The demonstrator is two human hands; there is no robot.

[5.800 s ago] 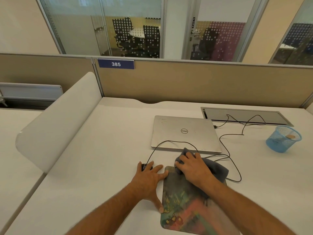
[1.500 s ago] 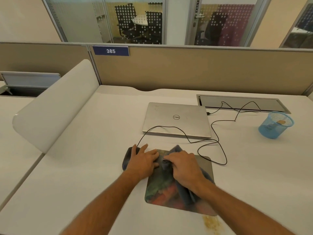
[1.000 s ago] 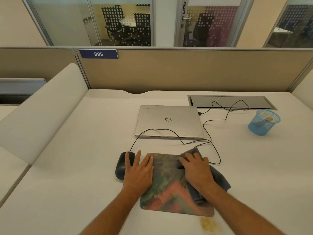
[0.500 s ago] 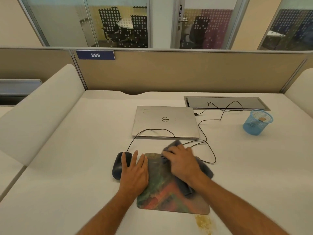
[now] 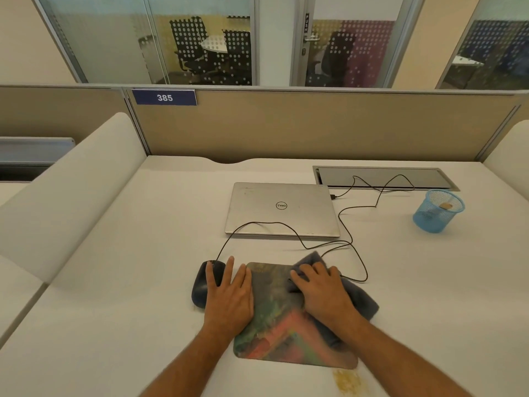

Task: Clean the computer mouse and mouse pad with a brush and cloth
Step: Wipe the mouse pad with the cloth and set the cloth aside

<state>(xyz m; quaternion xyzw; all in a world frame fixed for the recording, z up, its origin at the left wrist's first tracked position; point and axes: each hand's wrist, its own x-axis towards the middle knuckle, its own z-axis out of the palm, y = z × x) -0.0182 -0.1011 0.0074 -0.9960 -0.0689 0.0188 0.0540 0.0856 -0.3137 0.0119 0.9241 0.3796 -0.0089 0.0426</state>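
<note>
A colourful mouse pad (image 5: 274, 336) lies on the white desk near me. My right hand (image 5: 322, 293) presses flat on a dark grey cloth (image 5: 363, 302) over the pad's right part. My left hand (image 5: 229, 293) lies flat, fingers spread, across the pad's left edge, its outer fingers resting on a black wired mouse (image 5: 201, 285) beside the pad. No brush is in view.
A shut silver laptop (image 5: 282, 209) sits behind the pad, with the mouse cable (image 5: 323, 247) looping in front of it. A blue mesh cup (image 5: 438, 210) stands at the right. A yellowish stain (image 5: 347, 381) marks the desk near the pad's front corner. Partitions wall the desk.
My right hand has slid the cloth back to the right over the pad, after a stroke toward the middle. My left hand stays on the pad's left edge and mouse.
</note>
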